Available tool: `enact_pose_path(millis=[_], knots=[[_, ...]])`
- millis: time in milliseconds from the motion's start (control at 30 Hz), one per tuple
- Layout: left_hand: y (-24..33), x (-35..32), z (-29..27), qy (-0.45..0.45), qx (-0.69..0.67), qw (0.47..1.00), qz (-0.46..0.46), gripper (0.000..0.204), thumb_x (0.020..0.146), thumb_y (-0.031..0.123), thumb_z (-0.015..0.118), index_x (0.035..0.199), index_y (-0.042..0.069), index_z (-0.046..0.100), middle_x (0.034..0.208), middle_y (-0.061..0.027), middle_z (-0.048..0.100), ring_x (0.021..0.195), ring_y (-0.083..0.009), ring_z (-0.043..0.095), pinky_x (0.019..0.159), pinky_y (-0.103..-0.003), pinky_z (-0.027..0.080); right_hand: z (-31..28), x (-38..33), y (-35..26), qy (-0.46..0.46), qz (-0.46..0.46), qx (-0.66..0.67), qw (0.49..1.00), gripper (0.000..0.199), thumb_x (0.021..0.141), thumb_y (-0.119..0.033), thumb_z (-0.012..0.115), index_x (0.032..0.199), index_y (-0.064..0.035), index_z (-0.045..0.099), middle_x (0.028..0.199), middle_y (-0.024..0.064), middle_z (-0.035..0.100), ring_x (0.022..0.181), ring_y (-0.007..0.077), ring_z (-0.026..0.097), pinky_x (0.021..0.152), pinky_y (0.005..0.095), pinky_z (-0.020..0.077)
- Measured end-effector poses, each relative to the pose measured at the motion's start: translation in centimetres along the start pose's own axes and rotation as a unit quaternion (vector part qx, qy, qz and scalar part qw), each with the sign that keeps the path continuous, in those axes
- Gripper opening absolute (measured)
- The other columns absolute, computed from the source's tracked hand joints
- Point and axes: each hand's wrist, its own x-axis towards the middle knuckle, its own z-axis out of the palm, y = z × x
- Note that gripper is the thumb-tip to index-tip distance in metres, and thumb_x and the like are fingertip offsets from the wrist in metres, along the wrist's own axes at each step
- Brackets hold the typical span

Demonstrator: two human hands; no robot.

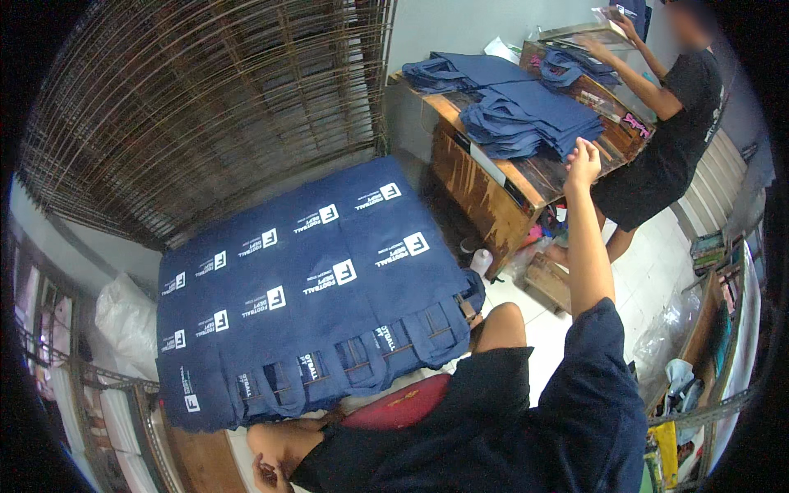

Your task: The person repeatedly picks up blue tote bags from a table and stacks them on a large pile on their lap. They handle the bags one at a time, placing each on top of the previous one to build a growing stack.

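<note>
Nearest the camera, at the lower edge, the person's left hand (pixel 267 475) rests low beside the bent knee, fingers curled loosely inward; it holds nothing that can be seen, though part of it is cut off by the picture's rim. Just beside it sits a red stool seat (pixel 400 406), partly hidden under dark clothing.

In front of the knees lies a wide spread of navy cloth bags (pixel 308 287), overlapped in rows like shingles, each showing a white printed mark. Their handle straps hang over the near edge of the support beneath, which the bags hide. A white plastic sack (pixel 127 316) stands off the spread's left edge, and a big woven wire rack (pixel 205 107) leans behind the far left corner.

The person's right arm reaches up and away across the gap to a wooden table (pixel 493 193). The right hand (pixel 582 156) is at that table's near right edge, fingers bent down and touching the edge of a stack of folded navy bags (pixel 534 115); whether it pinches the cloth or merely rests on it cannot be told. A second stack of navy bags (pixel 460 72) lies at the table's far left corner.

Beyond the table stands another person in a black shirt (pixel 686 115), with both hands raised at a clear flat packet (pixel 592 31) by the far right corner.
</note>
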Motion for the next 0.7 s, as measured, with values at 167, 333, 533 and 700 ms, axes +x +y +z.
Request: enact_pose_path(millis=[167, 333, 533, 700], knots=[[2.8, -3.4, 5.4, -0.099, -0.086, 0.991, 0.024, 0.028, 0.083, 0.010, 0.067, 0.109, 0.004, 0.060, 0.066, 0.0042, 0.045, 0.057, -0.0042, 0.038, 0.053, -0.019, 0.034, 0.1, 3.9, -0.2, 0.036, 0.151, 0.049, 0.987, 0.035, 0.081, -0.030, 0.065, 0.105, -0.0076, 0.054, 0.088, 0.0061, 0.055, 0.067, 0.0160, 0.056, 0.055, 0.0290, 0.0425], [9.7, -4.3, 9.5, -0.189, -0.003, 0.979, 0.078, 0.025, 0.082, 0.011, 0.067, 0.104, 0.005, 0.061, 0.068, -0.0011, 0.051, 0.059, -0.0090, 0.045, 0.055, -0.022, 0.038, -0.7, 7.4, 0.5, 0.013, 0.135, 0.149, 0.979, 0.052, 0.084, -0.037, 0.061, 0.121, -0.0037, 0.046, 0.109, 0.0168, 0.051, 0.086, 0.0256, 0.058, 0.069, 0.0390, 0.0492], [8.8, -3.7, 10.0, -0.125, 0.051, 0.979, 0.155, 0.016, 0.076, 0.011, 0.069, 0.083, 0.000, 0.060, 0.062, -0.0079, 0.051, 0.055, -0.0170, 0.048, 0.054, -0.030, 0.041, 2.7, 8.2, -0.4, -0.071, 0.197, 0.314, 0.926, 0.091, 0.085, -0.046, 0.058, 0.142, -0.0034, 0.001, 0.137, 0.0319, 0.026, 0.123, 0.0425, 0.039, 0.101, 0.0493, 0.0372], [10.3, -3.9, 10.6, -0.142, 0.102, 0.981, 0.087, 0.018, 0.075, 0.014, 0.071, 0.085, 0.002, 0.063, 0.062, -0.0075, 0.052, 0.054, -0.0195, 0.050, 0.054, -0.031, 0.042, 7.6, 9.2, 1.1, -0.112, 0.313, 0.284, 0.899, 0.107, 0.081, -0.051, 0.060, 0.138, 0.0078, -0.009, 0.144, 0.0324, -0.008, 0.136, 0.0443, 0.003, 0.110, 0.0486, 0.0201]])
